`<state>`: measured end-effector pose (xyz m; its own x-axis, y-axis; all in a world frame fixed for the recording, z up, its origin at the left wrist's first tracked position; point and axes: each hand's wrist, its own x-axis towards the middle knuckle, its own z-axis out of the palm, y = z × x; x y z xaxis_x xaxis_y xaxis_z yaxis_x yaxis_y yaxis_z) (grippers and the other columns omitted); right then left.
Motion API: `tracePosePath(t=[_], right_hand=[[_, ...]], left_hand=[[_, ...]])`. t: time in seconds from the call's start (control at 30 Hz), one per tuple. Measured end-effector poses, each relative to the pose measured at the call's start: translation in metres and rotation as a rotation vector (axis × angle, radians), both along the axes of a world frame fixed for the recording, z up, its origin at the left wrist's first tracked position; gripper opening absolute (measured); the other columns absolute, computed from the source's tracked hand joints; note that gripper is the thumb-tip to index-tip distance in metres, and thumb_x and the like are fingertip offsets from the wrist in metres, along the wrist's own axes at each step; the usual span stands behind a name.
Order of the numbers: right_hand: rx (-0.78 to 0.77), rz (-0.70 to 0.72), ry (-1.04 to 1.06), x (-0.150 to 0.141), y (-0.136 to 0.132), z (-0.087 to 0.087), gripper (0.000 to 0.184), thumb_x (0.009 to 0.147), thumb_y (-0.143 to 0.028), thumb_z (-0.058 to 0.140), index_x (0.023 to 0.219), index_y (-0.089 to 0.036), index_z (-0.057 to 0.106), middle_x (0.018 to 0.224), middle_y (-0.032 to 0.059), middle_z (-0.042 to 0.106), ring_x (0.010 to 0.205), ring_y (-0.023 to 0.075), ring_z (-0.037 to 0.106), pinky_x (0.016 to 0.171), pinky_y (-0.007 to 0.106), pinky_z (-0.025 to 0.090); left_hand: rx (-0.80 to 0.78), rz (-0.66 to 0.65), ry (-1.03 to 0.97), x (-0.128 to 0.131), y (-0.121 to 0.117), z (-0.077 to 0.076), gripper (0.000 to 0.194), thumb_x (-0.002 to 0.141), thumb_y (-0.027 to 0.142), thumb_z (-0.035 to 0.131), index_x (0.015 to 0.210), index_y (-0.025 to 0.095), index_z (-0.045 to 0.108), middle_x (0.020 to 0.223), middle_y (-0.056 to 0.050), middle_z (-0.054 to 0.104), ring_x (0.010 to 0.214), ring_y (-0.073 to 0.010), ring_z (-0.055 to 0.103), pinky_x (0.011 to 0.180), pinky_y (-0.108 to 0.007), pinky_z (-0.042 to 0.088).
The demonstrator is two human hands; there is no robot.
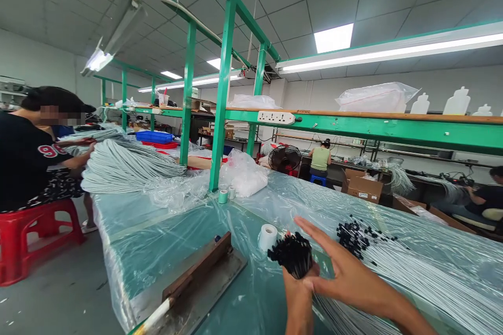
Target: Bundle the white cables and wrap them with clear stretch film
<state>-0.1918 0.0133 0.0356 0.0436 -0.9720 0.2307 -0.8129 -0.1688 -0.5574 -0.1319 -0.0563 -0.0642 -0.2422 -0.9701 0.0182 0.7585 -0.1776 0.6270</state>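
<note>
My left hand (297, 293) is closed round a bundle of thin grey cables (291, 252) just below their black connector ends, which point up toward the table's far side. The cables trail down to the lower right behind my hands. My right hand (346, 267) is beside the bundle, its fingers stretched out and its thumb at the cables near my left hand. A white roll (268, 236) stands just behind the black ends. To the right, a larger pile of grey cables (416, 267) with black ends lies on the plastic-covered table (251, 293).
A metal angle fixture (204, 277) lies left of my hands. Near the green post (222, 115) are small green tape rolls (223, 196) and a plastic bag (245, 175). A person (31, 152) at the left handles a big cable coil (121, 167). A shelf (373, 125) crosses above.
</note>
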Motion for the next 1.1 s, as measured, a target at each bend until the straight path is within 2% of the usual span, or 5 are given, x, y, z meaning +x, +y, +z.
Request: tracePosePath(t=[0.23, 0.33, 0.83, 0.97, 1.1], right_hand=[[-0.016, -0.215, -0.047, -0.017, 0.014, -0.092, 0.112, 0.05, -0.02, 0.071, 0.136, -0.018, -0.001, 0.136, 0.0122, 0.03, 0.123, 0.025, 0.03, 0.099, 0.04, 0.027], [-0.117, -0.417, 0.145, -0.023, 0.018, -0.12, 0.091, 0.057, -0.008, 0.054, 0.136, -0.019, 0.011, 0.126, 0.009, 0.045, 0.114, 0.0246, 0.041, 0.095, 0.04, 0.032], [-0.209, -0.783, 0.611, -0.096, 0.122, -0.071, 0.05, 0.063, 0.0, 0.034, 0.1, -0.021, 0.061, 0.08, 0.0024, 0.066, 0.078, 0.0176, 0.059, 0.069, 0.027, 0.039], [-0.352, -0.952, 0.805, -0.099, 0.151, -0.065, 0.047, 0.075, -0.005, 0.031, 0.11, -0.024, 0.055, 0.078, 0.0061, 0.063, 0.075, 0.0186, 0.054, 0.073, 0.033, 0.036], [-0.38, -0.787, 0.953, -0.106, 0.158, -0.118, 0.058, 0.066, -0.002, 0.04, 0.112, -0.035, 0.05, 0.073, 0.0002, 0.063, 0.062, 0.0171, 0.057, 0.059, 0.028, 0.041]], left_hand=[[0.087, -0.062, 0.119, 0.005, 0.004, 0.012, 0.038, 0.049, 0.013, 0.068, 0.085, 0.02, 0.059, 0.069, 0.004, 0.058, 0.063, -0.0109, 0.053, 0.062, -0.022, 0.044], [0.121, -0.102, 0.172, 0.007, 0.01, 0.022, 0.039, 0.05, 0.012, 0.067, 0.088, 0.021, 0.059, 0.071, 0.004, 0.056, 0.065, -0.01, 0.052, 0.061, -0.019, 0.043], [-0.121, -0.304, 0.631, 0.022, 0.015, 0.084, 0.038, 0.06, 0.011, 0.054, 0.097, 0.017, 0.056, 0.061, 0.004, 0.038, 0.055, -0.005, 0.04, 0.06, -0.02, 0.042], [-0.098, -0.309, 0.705, 0.016, 0.009, 0.073, 0.04, 0.06, 0.016, 0.055, 0.1, 0.019, 0.055, 0.063, 0.004, 0.042, 0.055, -0.0048, 0.043, 0.063, -0.02, 0.044], [0.017, -0.324, 0.555, 0.001, 0.004, 0.037, 0.038, 0.06, 0.018, 0.058, 0.098, 0.022, 0.057, 0.063, 0.004, 0.048, 0.054, -0.0051, 0.046, 0.061, -0.02, 0.044]])
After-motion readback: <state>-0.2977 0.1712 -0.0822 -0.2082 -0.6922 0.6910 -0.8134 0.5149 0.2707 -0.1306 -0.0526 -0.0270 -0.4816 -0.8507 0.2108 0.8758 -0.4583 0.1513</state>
